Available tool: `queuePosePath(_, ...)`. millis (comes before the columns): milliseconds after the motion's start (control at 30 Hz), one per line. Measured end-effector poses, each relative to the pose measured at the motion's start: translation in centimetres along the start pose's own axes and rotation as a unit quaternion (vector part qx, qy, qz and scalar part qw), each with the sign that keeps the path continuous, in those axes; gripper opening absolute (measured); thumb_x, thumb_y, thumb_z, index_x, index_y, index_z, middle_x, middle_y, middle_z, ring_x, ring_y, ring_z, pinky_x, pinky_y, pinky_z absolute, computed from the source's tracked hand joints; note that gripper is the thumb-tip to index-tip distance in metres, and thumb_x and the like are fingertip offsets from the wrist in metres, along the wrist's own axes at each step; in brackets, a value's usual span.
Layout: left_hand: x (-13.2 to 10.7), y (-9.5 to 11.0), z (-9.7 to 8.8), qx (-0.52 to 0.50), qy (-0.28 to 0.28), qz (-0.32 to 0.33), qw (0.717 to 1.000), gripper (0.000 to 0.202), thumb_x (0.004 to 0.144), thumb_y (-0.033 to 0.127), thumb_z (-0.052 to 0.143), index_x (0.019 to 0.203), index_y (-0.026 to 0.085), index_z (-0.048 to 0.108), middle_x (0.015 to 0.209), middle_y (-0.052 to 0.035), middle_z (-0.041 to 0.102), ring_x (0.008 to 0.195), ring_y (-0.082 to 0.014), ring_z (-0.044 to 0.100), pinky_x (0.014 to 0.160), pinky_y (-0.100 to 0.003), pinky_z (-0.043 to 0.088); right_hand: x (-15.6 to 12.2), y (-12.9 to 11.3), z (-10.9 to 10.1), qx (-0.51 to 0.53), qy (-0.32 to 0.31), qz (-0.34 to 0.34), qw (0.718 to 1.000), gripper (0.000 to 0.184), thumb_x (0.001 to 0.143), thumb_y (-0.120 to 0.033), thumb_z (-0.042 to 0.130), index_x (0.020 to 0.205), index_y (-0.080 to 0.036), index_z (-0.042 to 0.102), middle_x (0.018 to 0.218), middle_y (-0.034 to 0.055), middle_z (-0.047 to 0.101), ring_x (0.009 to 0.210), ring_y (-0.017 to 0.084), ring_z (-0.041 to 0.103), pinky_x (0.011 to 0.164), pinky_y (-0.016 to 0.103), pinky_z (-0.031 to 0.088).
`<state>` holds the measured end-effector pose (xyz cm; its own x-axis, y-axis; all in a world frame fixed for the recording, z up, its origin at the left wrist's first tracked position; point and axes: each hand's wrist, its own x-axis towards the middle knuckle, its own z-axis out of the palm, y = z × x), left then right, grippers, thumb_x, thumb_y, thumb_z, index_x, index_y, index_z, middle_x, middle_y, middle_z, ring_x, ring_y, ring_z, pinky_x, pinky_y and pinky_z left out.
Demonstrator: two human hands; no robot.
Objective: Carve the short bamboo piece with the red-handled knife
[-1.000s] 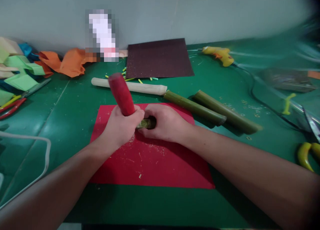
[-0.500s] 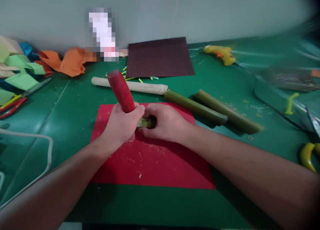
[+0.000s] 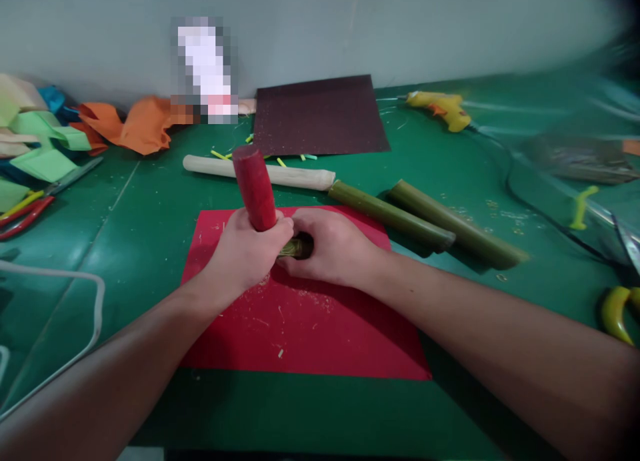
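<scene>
My left hand [image 3: 255, 253] is closed around a carving tool [image 3: 254, 187] with a thick, round red handle that sticks up; its working end is hidden behind the fingers. Close beside it, my right hand [image 3: 333, 246] grips a small olive-green bamboo piece [image 3: 295, 247] with fine lines cut into its face. Most of that piece is covered by the fingers. Both hands rest over a red sheet [image 3: 320, 334], which is dotted with pale shavings. The hands touch or nearly touch at the thumbs.
Beyond the sheet lie a peeled pale stick [image 3: 295, 176] and two green bamboo lengths [image 3: 393, 214]. Farther back are a dark brown sheet [image 3: 320, 117] and a yellow glue gun [image 3: 443, 107] with its cord. Scissors [image 3: 30, 214] and crumpled orange felt [image 3: 145, 126] are at left.
My left hand and the red-handled carving tool have shifted a little right, and the handle stands more upright. My right hand has stayed in place on the bamboo piece.
</scene>
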<state>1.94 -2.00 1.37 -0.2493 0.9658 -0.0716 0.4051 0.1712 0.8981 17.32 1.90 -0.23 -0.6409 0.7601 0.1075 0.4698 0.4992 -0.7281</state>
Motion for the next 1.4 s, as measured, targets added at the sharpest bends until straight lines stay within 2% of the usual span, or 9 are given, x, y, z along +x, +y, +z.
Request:
queuePosePath(333, -0.09, -0.53, -0.12, -0.005, -0.01, 0.009, 1.0, 0.02, 0.072, 0.034, 0.066, 0.062, 0.019, 0.058, 0.06, 0.0022, 0.052, 0.061, -0.0134, 0.051, 0.053, -0.023, 0.045, -0.08, -0.04, 0.01, -0.005, 0.011, -0.005, 1.0, 0.015, 0.067, -0.025, 0.067, 0.08, -0.018, 0.062, 0.076, 0.0006, 0.064, 0.066, 0.012, 0.051, 0.063, 0.026, 0.035)
queuePosePath(567, -0.13, -0.09, -0.05, -0.013, 0.02, 0.019, 1.0, 0.029, 0.074, 0.033, 0.068, 0.055, 0.019, 0.052, 0.053, 0.0033, 0.05, 0.054, -0.0111, 0.05, 0.049, -0.021, 0.043, -0.01, 0.24, 0.22, -0.001, 0.013, -0.011, 1.0, 0.015, 0.068, -0.025, 0.066, 0.08, -0.018, 0.06, 0.079, 0.001, 0.064, 0.069, 0.013, 0.051, 0.063, 0.026, 0.035)
queuePosePath(767, -0.28, -0.46, 0.41, -0.063, 0.057, 0.04, 0.996, 0.026, 0.076, 0.036, 0.072, 0.062, 0.019, 0.058, 0.059, 0.0028, 0.059, 0.056, -0.0112, 0.055, 0.054, -0.022, 0.047, 0.1, 0.13, 0.11, 0.002, 0.001, -0.01, 1.0, 0.017, 0.07, -0.025, 0.064, 0.085, -0.017, 0.064, 0.084, 0.0029, 0.066, 0.072, 0.014, 0.053, 0.064, 0.027, 0.037)
queuePosePath(967, -0.06, -0.26, 0.09, -0.117, 0.068, 0.049, 0.99, 0.038, 0.082, 0.036, 0.068, 0.054, 0.02, 0.048, 0.047, 0.0054, 0.042, 0.046, -0.0078, 0.039, 0.047, -0.021, 0.038, 0.09, 0.02, 0.04, -0.035, 0.003, 0.006, 0.999, 0.018, 0.067, -0.03, 0.068, 0.077, -0.018, 0.059, 0.074, 0.0003, 0.06, 0.066, 0.013, 0.049, 0.059, 0.027, 0.033)
queuePosePath(1133, -0.26, 0.18, -0.05, -0.113, 0.015, 0.049, 0.992, 0.04, 0.082, 0.033, 0.065, 0.051, 0.019, 0.045, 0.049, 0.0053, 0.04, 0.047, -0.0071, 0.037, 0.048, -0.021, 0.038, 0.02, -0.08, 0.03, -0.01, -0.005, 0.009, 1.0, 0.016, 0.068, -0.027, 0.066, 0.081, -0.017, 0.062, 0.077, 0.0011, 0.063, 0.068, 0.013, 0.052, 0.061, 0.027, 0.035)
queuePosePath(1233, -0.56, 0.21, -0.05, -0.103, 0.009, 0.049, 0.993, 0.038, 0.078, 0.032, 0.067, 0.051, 0.019, 0.044, 0.051, 0.005, 0.043, 0.051, -0.0072, 0.041, 0.051, -0.019, 0.041, -0.04, 0.04, 0.07, 0.003, 0.0, -0.005, 1.0, 0.019, 0.068, -0.026, 0.066, 0.083, -0.016, 0.064, 0.081, 0.0026, 0.065, 0.071, 0.014, 0.054, 0.064, 0.027, 0.037)
queuePosePath(1400, -0.62, -0.14, -0.15, -0.065, -0.014, 0.066, 0.996, 0.033, 0.076, 0.032, 0.068, 0.053, 0.018, 0.048, 0.053, 0.0045, 0.045, 0.052, -0.0073, 0.044, 0.049, -0.018, 0.042, -0.12, 0.07, 0.14, -0.003, 0.01, -0.005, 1.0, 0.014, 0.067, -0.027, 0.066, 0.075, -0.018, 0.058, 0.074, -0.0007, 0.061, 0.065, 0.012, 0.051, 0.06, 0.026, 0.033)
